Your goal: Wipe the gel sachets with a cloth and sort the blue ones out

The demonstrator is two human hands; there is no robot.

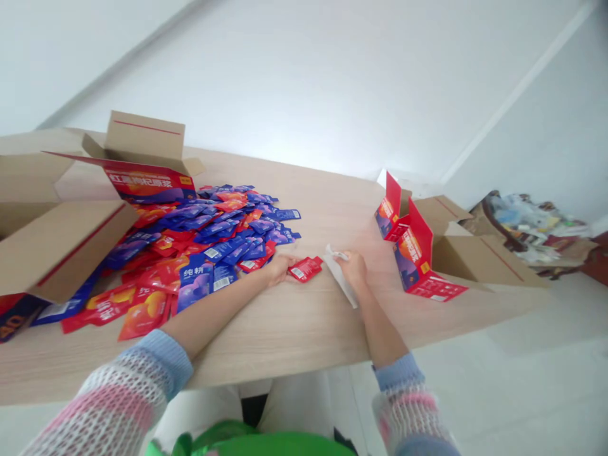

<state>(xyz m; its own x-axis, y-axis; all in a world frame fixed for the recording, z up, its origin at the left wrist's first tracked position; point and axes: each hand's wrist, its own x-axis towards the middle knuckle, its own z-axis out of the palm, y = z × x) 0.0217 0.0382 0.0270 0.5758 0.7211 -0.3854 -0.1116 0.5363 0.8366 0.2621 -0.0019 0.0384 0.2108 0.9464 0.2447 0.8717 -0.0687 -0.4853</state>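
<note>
A small flat red foil sachet with white print is near the middle of the pale wood-grain table, its left end in the grip of the left hand, which pinches it between thumb and fingers. Just to the right, the right hand has its fingers closed on a crumpled white strip of cloth or tissue, pinching its upper part while the rest trails toward the near side; the strip is beside the red sachet, with a narrow gap between them. Left of the left hand spreads a wide heap of glossy red and blue printed sachets, lying flat and overlapping, the reddest ones toward the near left. At the far left, behind the heap, stands an open red-and-purple printed cardboard box with its brown flaps raised; nearer on the left is a larger-looking open brown-lined carton, partly cut off by the edge of the view. To the right of the right hand stand two red printed cardboard boxes with open tops, one nearer than the other. Beyond the table at the far right, a container holds crumpled clear plastic and mixed scraps.
</note>
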